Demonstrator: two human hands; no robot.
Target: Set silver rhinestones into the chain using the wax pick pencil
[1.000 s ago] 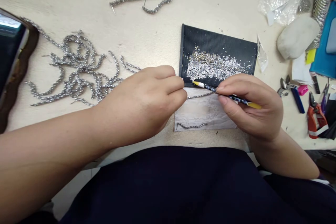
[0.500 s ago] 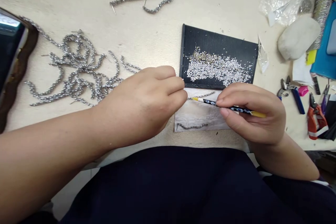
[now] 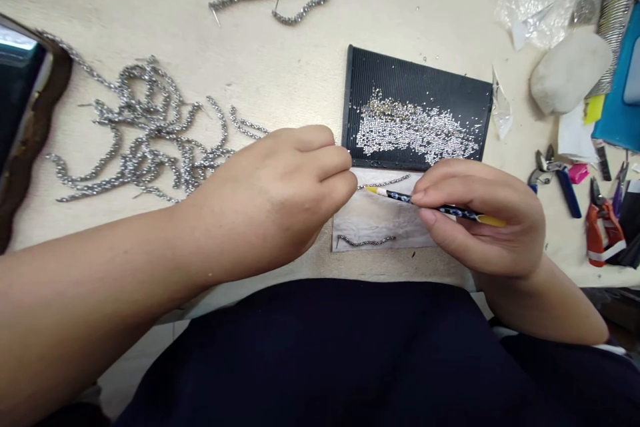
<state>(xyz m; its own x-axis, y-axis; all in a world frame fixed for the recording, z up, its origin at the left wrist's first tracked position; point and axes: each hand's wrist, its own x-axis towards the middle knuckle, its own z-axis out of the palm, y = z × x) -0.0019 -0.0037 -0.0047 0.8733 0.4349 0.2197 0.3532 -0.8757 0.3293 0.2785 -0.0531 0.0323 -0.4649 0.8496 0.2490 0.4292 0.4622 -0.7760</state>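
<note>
Since a moment ago the right hand (image 3: 480, 220) has dropped lower, off the black ridged tray (image 3: 415, 70), bringing the dotted pick-up pencil (image 3: 440, 208) down over the grey marbled card (image 3: 385, 220). The hand is closed around the pencil, its yellow tip just beside a thin beaded strand (image 3: 385, 181). The left hand (image 3: 265, 207) sits pinched near the strand's end; whether it holds anything, I cannot tell. Silver rhinestones (image 3: 410, 127) lie spread on the tray, and a tangle of beaded strands (image 3: 145, 133) lies on the table (image 3: 125, 13) to the left.
</note>
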